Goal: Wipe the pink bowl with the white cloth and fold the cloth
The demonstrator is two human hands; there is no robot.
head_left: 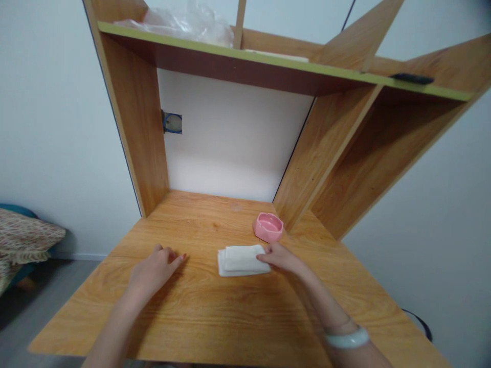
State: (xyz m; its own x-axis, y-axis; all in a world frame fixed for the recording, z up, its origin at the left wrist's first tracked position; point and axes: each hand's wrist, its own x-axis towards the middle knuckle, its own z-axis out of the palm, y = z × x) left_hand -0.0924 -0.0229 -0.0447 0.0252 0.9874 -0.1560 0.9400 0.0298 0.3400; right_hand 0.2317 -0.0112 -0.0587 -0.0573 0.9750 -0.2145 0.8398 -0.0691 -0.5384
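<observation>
A folded white cloth lies on the wooden desk near its middle. My right hand rests at the cloth's right edge, fingers pinched on that edge. My left hand lies on the bare desktop to the left of the cloth, fingers loosely curled with the forefinger pointing toward it, holding nothing. A small pink bowl stands just behind the cloth, near the upright panel.
The desk has a wooden hutch: side panels left and right and an upper shelf carrying a clear plastic bag and a dark flat object. A patterned cushion sits at the far left on the floor side.
</observation>
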